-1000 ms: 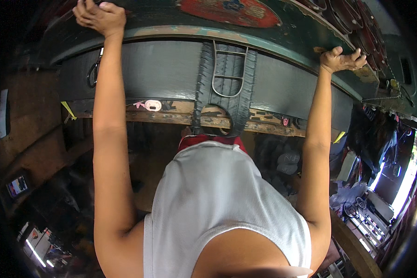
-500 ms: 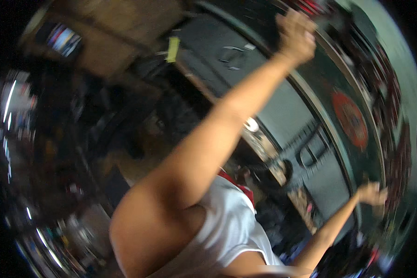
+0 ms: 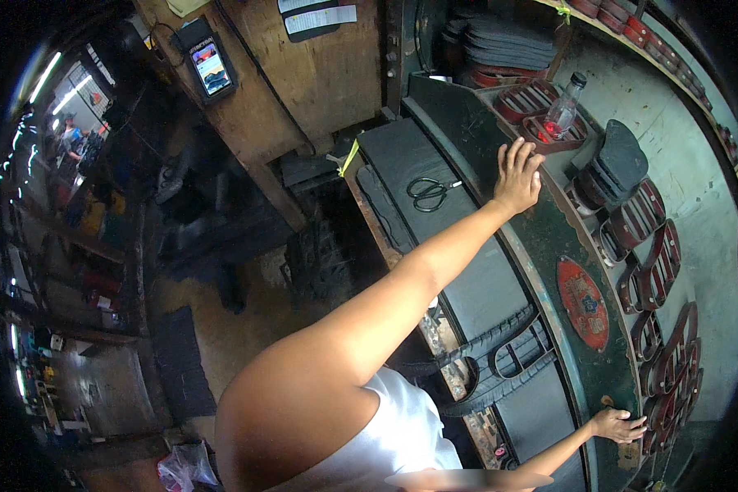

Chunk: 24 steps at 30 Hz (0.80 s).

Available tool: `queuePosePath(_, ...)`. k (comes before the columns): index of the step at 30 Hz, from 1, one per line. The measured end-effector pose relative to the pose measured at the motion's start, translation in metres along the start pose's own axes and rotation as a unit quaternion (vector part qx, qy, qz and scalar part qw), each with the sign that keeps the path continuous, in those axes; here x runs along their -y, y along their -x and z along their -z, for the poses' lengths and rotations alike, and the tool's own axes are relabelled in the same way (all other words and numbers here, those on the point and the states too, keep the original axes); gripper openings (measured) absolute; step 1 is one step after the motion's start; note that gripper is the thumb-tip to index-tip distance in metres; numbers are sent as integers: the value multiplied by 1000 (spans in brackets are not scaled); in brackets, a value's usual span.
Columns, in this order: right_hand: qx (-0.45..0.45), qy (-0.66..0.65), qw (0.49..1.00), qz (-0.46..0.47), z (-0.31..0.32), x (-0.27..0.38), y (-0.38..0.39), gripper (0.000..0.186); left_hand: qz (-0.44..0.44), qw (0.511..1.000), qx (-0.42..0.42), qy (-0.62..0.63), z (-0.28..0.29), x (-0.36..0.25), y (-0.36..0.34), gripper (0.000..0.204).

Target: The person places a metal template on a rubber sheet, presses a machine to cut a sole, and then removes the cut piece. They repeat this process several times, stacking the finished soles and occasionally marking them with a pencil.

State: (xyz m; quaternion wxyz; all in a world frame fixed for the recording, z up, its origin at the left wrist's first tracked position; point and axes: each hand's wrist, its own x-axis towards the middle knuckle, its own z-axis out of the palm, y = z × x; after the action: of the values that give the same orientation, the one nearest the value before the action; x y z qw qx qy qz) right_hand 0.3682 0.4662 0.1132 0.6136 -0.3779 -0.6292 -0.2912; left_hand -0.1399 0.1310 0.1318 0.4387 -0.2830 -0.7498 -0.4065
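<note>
My left hand (image 3: 517, 175) lies flat with spread fingers on the top edge of a dark green machine bench (image 3: 549, 246), holding nothing. Black scissors (image 3: 429, 193) lie on the bench's grey front panel, just left of that hand. My right hand (image 3: 620, 425) rests with fingers apart on the same green top, far along at the lower right, near several red moulds (image 3: 658, 271). A red oval plate (image 3: 583, 300) sits on the green top between my hands.
A clear plastic bottle (image 3: 562, 107) stands in a red tray beyond my left hand, beside a stack of dark rubber soles (image 3: 617, 162). Tyre-tread strips (image 3: 500, 361) hang over the grey panel. A lit small screen (image 3: 211, 68) hangs on a wooden post. A dark mat (image 3: 180, 365) lies on the floor.
The view has swung round to the left, so the bench now runs down the right side. Both hands stay pressed on its green top edge.
</note>
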Motion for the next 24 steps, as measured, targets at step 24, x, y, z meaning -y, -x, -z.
queuePosePath(24,-64,-40,997,31,2,20,-12,64,-1,999,-31,17,-6,3,3,39)
